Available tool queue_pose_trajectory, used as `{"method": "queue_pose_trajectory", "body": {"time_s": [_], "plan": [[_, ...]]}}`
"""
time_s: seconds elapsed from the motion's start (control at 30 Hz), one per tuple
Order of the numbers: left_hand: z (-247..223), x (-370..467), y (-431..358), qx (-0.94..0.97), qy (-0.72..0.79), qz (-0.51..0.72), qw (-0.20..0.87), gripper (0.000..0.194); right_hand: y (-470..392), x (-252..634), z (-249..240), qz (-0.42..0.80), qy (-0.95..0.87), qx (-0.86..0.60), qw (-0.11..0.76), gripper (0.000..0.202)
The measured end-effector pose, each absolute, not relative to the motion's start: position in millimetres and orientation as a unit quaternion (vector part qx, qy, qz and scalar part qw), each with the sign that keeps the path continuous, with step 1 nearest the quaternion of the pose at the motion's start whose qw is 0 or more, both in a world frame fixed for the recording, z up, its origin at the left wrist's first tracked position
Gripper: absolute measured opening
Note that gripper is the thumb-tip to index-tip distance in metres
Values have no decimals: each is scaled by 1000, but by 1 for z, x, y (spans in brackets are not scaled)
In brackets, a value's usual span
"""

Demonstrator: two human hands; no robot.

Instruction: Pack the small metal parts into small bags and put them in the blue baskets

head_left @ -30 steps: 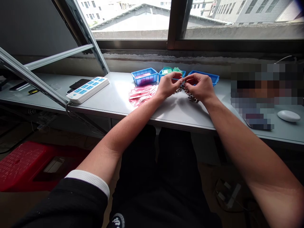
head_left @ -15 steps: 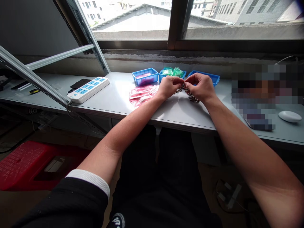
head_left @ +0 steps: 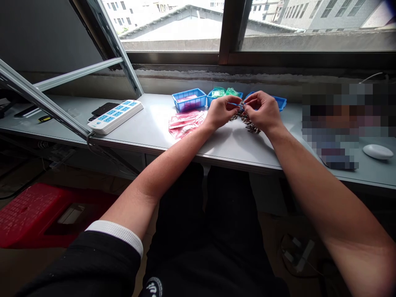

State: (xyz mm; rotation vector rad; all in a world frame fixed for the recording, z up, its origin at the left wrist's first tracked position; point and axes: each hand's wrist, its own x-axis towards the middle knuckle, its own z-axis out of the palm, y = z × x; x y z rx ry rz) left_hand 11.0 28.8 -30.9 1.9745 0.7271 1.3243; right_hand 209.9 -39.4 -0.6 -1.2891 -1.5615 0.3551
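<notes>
My left hand (head_left: 223, 111) and my right hand (head_left: 263, 111) face each other over the middle of the grey table (head_left: 154, 119). Between their fingertips is a small metal piece (head_left: 242, 104), which both hands pinch. Below the fingers lies a loose heap of small metal pieces (head_left: 252, 127), partly hidden by the right hand. Pink plastic bags (head_left: 185, 123) lie flat to the left of my left hand. Behind the hands, one blue basket (head_left: 210, 100) holds green bags (head_left: 230, 93), and another blue basket (head_left: 281, 103) is partly covered by my right hand.
A blue basket with pink bags inside (head_left: 189, 100) stands at the back. Farther left are a white power strip (head_left: 116, 117) and a metal frame (head_left: 80, 76). A white mouse (head_left: 378, 152) lies at the right, near a blurred patch. A red stool (head_left: 40, 214) stands below the table.
The fingertips of both hands have risen slightly and moved a little apart, and the small metal piece between them now shows.
</notes>
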Motion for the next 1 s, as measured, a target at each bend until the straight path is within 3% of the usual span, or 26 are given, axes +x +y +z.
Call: {"method": "queue_pose_trajectory", "body": {"time_s": [0.17, 0.3, 0.47, 0.7, 1.0], "plan": [[-25, 9, 9, 835, 243, 427, 249, 23, -28, 220, 3, 198, -508, -558, 625, 23], [-22, 14, -5, 891, 159, 369, 212, 37, -24, 227, 7, 232, -414, -566, 674, 29], [-27, 22, -3, 919, 114, 317, 204, 30, -19, 230, -1, 214, -473, -573, 634, 14], [-22, 18, -4, 890, 259, 307, 217, 33, -20, 223, -9, 176, -535, -558, 610, 13], [-31, 15, 14, 806, 292, 464, 222, 33, -31, 222, -5, 96, -653, -553, 508, 19]]}}
